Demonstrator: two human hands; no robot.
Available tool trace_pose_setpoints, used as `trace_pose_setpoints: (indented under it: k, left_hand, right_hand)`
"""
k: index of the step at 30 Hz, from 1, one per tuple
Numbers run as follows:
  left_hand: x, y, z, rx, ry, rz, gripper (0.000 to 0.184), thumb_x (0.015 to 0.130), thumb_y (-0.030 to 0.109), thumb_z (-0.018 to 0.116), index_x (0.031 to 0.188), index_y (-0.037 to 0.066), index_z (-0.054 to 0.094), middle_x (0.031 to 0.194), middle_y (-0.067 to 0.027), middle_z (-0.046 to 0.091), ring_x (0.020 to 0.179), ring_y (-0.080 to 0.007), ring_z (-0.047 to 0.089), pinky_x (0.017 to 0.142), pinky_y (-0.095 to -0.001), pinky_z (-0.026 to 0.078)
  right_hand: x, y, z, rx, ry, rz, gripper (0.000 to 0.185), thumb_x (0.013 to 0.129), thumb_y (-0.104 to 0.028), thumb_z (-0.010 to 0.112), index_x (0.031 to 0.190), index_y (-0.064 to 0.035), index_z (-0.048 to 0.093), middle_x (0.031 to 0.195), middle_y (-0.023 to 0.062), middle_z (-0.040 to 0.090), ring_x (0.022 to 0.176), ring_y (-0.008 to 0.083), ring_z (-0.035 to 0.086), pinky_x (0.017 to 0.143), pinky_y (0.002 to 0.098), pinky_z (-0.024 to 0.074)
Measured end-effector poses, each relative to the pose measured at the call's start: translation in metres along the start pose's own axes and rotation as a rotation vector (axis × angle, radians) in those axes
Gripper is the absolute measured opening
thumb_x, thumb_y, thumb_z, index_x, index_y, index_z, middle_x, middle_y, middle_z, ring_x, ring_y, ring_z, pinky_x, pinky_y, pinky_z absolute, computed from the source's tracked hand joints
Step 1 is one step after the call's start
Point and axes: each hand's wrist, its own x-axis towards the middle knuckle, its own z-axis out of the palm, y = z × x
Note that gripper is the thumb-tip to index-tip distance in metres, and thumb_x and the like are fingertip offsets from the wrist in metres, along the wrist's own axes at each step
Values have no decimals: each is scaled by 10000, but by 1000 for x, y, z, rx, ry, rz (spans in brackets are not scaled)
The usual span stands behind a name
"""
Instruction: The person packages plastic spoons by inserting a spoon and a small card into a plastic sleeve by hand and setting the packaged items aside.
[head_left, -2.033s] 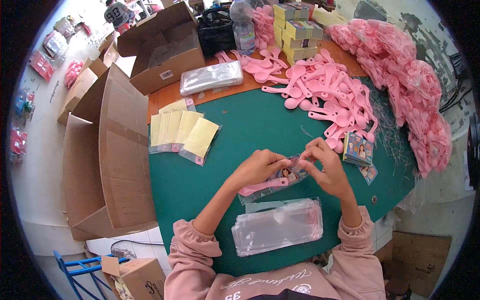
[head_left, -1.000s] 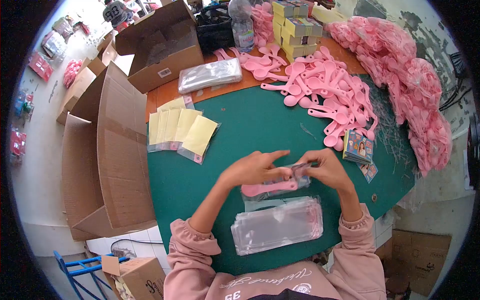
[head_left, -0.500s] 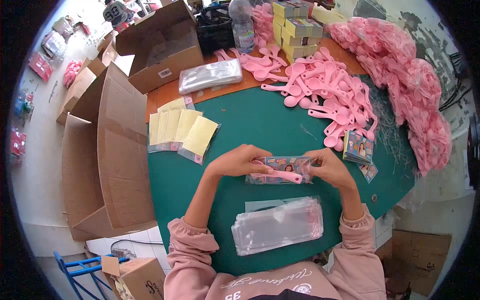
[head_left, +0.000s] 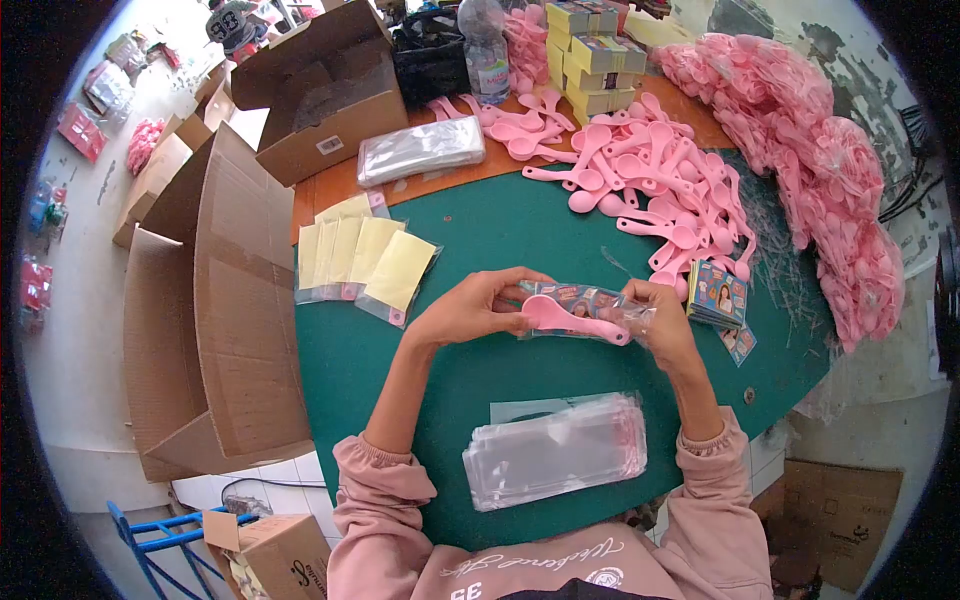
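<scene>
Between my hands is a clear plastic bag [head_left: 638, 318] with a printed card [head_left: 585, 297] and a pink spoon [head_left: 575, 320] in it. My left hand [head_left: 487, 305] pinches the bag's left end, beside the spoon's bowl. The other end, near the spoon's handle, is gripped by my right hand [head_left: 662, 318], its fingers closed. Below them a stack of clear plastic bags [head_left: 555, 452] lies flat on the green tabletop [head_left: 400, 400]. Right of my right hand sits a small pile of printed cards [head_left: 717, 295].
Loose pink spoons [head_left: 660, 185] are heaped at the back right, beside bagged spoons [head_left: 820, 170]. Filled packets with yellow backs [head_left: 395, 270] lie at left. Another bag stack [head_left: 420, 152], card bundles [head_left: 605, 62], a plastic bottle [head_left: 487, 60] and cardboard boxes [head_left: 245, 300] stand around.
Both hands have lifted slightly away from me with the bag. The bag has tilted, its right end lower, and the spoon's bowl now shows fully beside my left fingers.
</scene>
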Motion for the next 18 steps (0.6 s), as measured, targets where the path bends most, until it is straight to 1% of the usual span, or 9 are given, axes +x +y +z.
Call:
trace_pose_setpoints:
  k: [5,7,10,11,13,14,15,17,18]
  left_hand:
    - [5,-14,0,30,-12,-13,463,816,86,604,1227,10,404,989,-74,586,811,-101,559,711,-242,491]
    - [6,-14,12,86,386,72,449,835,106,587,1229,8,396,1030,-98,572,873,-126,564,741,-261,486]
    - [7,-13,32,77,664,25,410,853,182,568,1195,7,425,1023,-105,589,895,-177,587,736,-275,492]
    - [5,-9,40,76,666,24,410,853,182,568,1195,7,425,1023,-105,589,895,-177,587,736,-275,492]
    - [-2,5,52,-862,309,-148,422,878,173,527,1242,18,378,1131,-114,531,1007,-205,550,796,-308,490]
    - [-1,-5,48,-847,223,-165,416,896,123,457,1279,21,329,1208,-115,472,1051,-216,523,842,-330,482]
    - [0,-8,48,-846,223,-164,416,896,123,457,1279,21,329,1208,-115,472,1051,-216,523,842,-330,482]
    - [2,-10,49,-610,297,-54,414,896,94,402,1293,19,306,1196,-113,480,1043,-207,529,851,-327,479]
    - [1,-8,49,-627,283,-55,434,878,63,388,1301,22,296,1197,-122,479,1042,-193,530,841,-330,480]
  right_hand:
    - [2,-1,1,-82,7,11,135,712,-83,700,700,-23,579,626,-22,534,567,32,447,493,186,336]
    - [5,-3,1,82,14,-111,144,731,-105,690,801,-10,608,697,-6,576,607,39,493,534,182,395]
    - [4,-26,6,-38,-28,-117,254,742,-113,669,974,-23,618,881,44,612,812,114,575,721,237,460]
    - [4,-30,7,-38,-30,-116,254,742,-113,669,974,-23,618,881,44,612,812,114,575,721,237,460]
    - [4,-35,10,-324,-413,-501,385,742,-143,660,1108,-52,581,1084,97,565,1093,191,496,919,317,386]
    - [5,-35,5,-293,-631,-454,443,754,-171,649,1162,-42,534,1273,115,450,1212,218,378,989,338,305]
    - [6,-34,6,-292,-631,-455,443,754,-171,649,1162,-42,534,1273,115,450,1212,218,378,989,338,305]
    - [8,-27,11,215,-392,-418,508,764,-169,637,1225,-42,467,1265,113,455,1215,235,375,979,361,320]
    - [17,-19,14,43,-125,-362,534,789,-155,617,1260,-23,403,1210,151,477,1104,218,461,871,338,412]
